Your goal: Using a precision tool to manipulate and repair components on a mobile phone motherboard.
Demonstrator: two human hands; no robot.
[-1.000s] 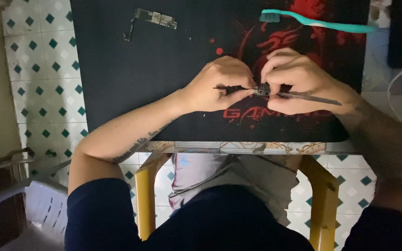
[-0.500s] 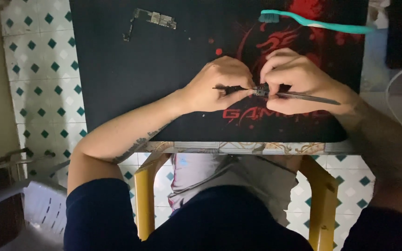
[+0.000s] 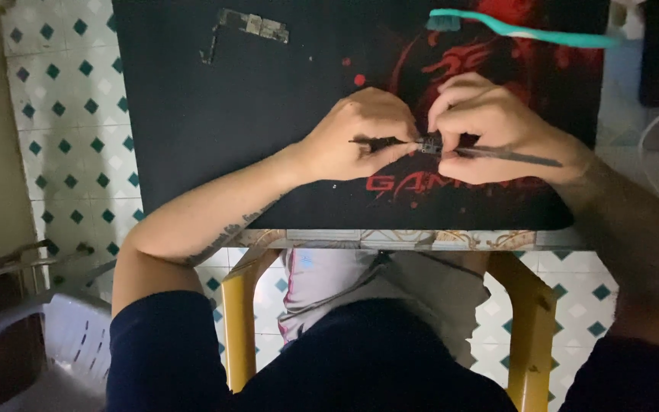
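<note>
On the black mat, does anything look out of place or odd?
A teal toothbrush lies at the far edge of the black mat, an odd item beside a bare circuit board. Both hands, left hand and right hand, pinch a small dark part.

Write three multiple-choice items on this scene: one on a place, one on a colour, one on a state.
1. Where does the toothbrush lie on the mat?
A. along the far edge, right side
B. at the near edge, left side
C. under the left hand

2. What colour is the toothbrush?
A. yellow
B. teal
C. white

3. What are the hands doing?
A. resting flat, holding nothing
B. both close together on a small dark part between them
C. one lifting the circuit board

Answers:
1. A: it lies across the mat's top right, beyond the right hand.
2. B: handle and head are teal.
3. B: the left hand holds a thin dark tool to the part, the right hand pinches it with a second thin tool; the board lies untouched at the far left.
</note>
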